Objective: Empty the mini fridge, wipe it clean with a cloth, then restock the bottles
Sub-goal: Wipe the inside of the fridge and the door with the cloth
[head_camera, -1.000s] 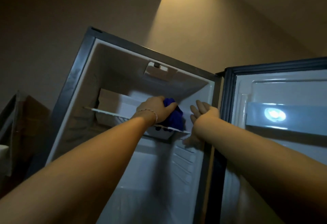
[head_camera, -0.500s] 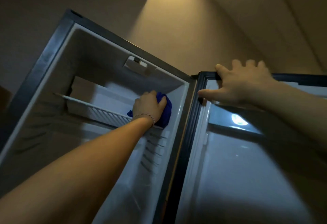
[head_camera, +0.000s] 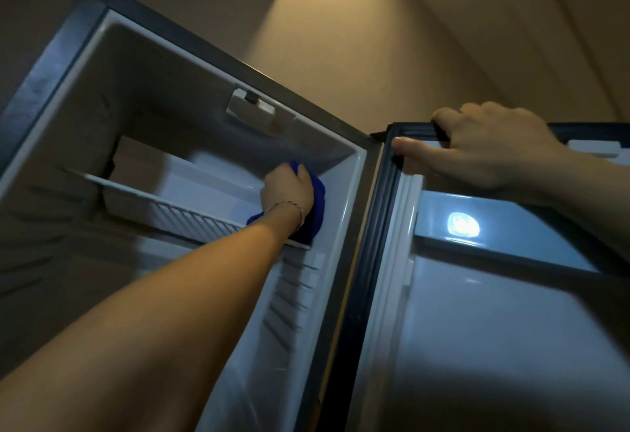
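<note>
Since a second ago your right hand [head_camera: 484, 148] has left the fridge's right inner wall and gone up to the top edge of the open door [head_camera: 511, 295]; it has sat there for the last half second, fingers [head_camera: 443, 116] curled over the top rim and thumb along the inside face, gripping the door to hold it steady. Your left hand [head_camera: 286, 193] stays deep in the mini fridge [head_camera: 143, 73], fingers wrapped round the blue cloth [head_camera: 315, 213], pressing it into the upper right rear corner just above the white wire shelf [head_camera: 177, 211]; it has drifted a bit further right and up along the shelf toward the side wall. My read: you're mid-wipe on the upper compartment, door braced so you can lean in. No bottles in view anywhere inside or in the door, so the emptying step looks done; the lower compartment, side rails and door liner likely still need the cloth before restocking. Text check: no brand, label or writing readable. The small white housing [head_camera: 255, 117] on the fridge ceiling shows no legible marking, and the bright spot [head_camera: 463, 223] on the door liner is just a light reflection.
</note>
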Available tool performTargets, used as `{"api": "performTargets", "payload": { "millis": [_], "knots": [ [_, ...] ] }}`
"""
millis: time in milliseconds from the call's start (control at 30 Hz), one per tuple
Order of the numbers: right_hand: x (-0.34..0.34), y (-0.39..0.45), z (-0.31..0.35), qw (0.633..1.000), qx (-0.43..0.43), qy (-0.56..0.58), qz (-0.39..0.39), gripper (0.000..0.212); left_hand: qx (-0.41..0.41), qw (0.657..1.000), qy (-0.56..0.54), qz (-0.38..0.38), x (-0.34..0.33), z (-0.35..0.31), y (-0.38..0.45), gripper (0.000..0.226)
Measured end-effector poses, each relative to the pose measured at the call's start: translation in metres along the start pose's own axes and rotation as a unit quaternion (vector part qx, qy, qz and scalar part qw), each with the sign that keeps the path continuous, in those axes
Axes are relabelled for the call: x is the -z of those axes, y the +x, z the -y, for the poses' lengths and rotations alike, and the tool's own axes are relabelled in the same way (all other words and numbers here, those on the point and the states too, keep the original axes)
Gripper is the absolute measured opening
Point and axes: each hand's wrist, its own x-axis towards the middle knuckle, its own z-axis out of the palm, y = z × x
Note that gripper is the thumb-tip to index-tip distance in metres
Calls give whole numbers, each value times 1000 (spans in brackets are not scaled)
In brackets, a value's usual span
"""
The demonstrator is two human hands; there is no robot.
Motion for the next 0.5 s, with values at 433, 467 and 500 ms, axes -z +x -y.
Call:
{"api": "performTargets", "payload": {
  "millis": [433,467,500],
  "knots": [
    [-2,25,31,997,-46,-1,56,103,-71,996,-48,-28,1,-18,-22,38],
    [-2,24,32,998,-46,-1,51,102,-81,995,-55,-30,4,-19,-30,36],
    [-3,24,33,998,-47,-2,47,102,-90,994,-60,-33,6,-20,-38,35]
  ]
}}
